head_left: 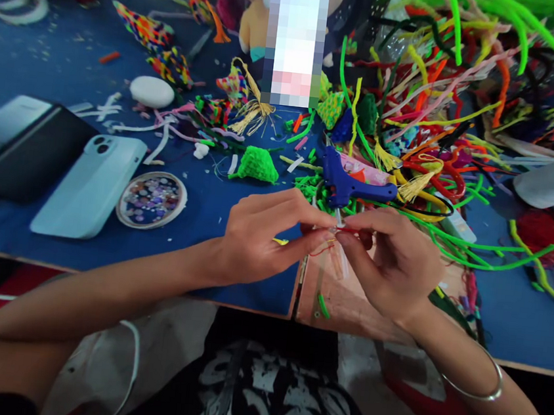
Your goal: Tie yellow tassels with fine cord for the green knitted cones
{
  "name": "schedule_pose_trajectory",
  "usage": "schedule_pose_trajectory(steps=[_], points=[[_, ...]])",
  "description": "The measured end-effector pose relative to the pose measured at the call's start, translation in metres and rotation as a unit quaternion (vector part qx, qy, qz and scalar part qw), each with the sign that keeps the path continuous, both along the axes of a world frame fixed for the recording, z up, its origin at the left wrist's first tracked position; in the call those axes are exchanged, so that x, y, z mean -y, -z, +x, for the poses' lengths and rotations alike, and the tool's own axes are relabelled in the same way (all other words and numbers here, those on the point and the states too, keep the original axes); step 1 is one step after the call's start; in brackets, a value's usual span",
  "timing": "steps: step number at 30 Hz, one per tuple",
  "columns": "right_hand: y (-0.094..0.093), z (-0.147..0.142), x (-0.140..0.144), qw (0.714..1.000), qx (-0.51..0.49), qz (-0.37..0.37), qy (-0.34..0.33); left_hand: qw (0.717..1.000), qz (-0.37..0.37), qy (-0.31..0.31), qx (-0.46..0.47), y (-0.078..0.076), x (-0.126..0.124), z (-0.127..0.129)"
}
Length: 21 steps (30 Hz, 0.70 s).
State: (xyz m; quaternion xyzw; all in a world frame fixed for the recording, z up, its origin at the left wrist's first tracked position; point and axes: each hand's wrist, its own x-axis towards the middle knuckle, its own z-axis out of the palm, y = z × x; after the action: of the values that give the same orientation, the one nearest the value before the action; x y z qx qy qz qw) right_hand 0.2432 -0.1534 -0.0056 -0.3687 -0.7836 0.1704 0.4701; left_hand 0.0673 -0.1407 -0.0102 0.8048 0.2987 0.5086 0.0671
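My left hand [267, 236] is closed in a pinch, thumb against forefinger, on a thin red thread [321, 248]. Facing it, my right hand [393, 259] pinches the same small red piece, and the fingertips of both hands almost meet. A loop of the thread hangs below the fingers, with a bit of yellow beside it. Much of what they hold is hidden by the fingers. Just behind the hands lies a blue hot glue gun [358, 188], its nozzle pointing down toward the fingertips. A green fuzzy piece [258, 164] lies beyond my left hand.
To the left are a light blue phone [90, 186], a round dish of beads [153, 200] and a black folding case [26, 148]. A heap of colourful pipe cleaners [446, 106] fills the right back. A wooden board [346, 300] lies under my right hand. A white oval object [151, 91] sits further back.
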Motion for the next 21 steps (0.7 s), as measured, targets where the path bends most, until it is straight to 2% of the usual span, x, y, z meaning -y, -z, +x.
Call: schedule_pose_trajectory(steps=[7,14,21], points=[[-0.0019,-0.0002,0.0000,0.995,0.057,0.087,0.009,1.000,-0.003,0.000,0.011,0.0010,0.0005,0.0001],[-0.0029,0.0000,0.0010,0.995,0.061,0.082,0.011,1.000,-0.013,0.007,0.009,0.0007,0.0010,0.0017],[-0.0053,-0.0025,0.0000,0.998,0.054,0.037,0.011,1.000,-0.015,0.017,0.011,0.0034,0.0004,0.0010]])
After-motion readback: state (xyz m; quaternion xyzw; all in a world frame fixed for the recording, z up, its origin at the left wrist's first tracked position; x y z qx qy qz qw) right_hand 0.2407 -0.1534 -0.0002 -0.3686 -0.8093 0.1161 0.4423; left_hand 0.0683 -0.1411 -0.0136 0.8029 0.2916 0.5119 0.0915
